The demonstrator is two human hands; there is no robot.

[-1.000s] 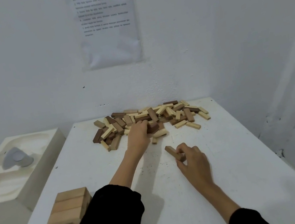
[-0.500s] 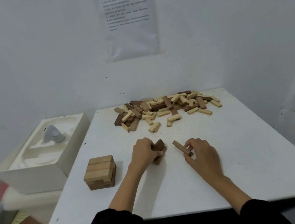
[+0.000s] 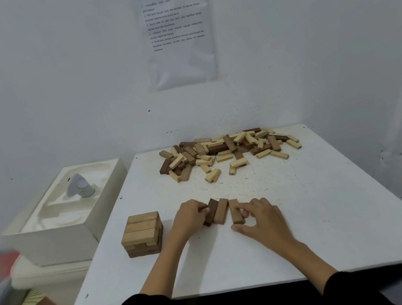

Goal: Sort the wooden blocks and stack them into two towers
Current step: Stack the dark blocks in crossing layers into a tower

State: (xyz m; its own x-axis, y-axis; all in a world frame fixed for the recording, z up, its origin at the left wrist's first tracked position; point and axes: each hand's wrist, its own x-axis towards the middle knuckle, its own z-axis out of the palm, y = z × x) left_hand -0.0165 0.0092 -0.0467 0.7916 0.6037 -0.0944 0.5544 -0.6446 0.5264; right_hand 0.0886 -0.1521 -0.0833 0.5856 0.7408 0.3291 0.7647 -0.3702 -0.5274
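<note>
Three brown blocks lie side by side in the middle of the white table point(image 3: 312, 213). My left hand point(image 3: 189, 217) grips the darkest block point(image 3: 212, 210) at the left of the row. A mid-brown block point(image 3: 221, 211) lies in the centre. My right hand point(image 3: 262, 215) pinches the right block point(image 3: 235, 212) between thumb and fingers. A short tower point(image 3: 143, 233) of several layers stands to the left of my left hand. A loose pile of light and dark blocks point(image 3: 229, 151) covers the far end of the table.
A white moulded tray point(image 3: 53, 221) holding a grey object point(image 3: 78, 186) sits beside the table on the left. White walls close off the back and right, with a printed sheet point(image 3: 175, 27) taped up. Patterned floor items lie at lower left.
My left hand came back from the pile with dark blocks and set them down mid-table. My right hand turned its block into line beside them. The view pulled back.
</note>
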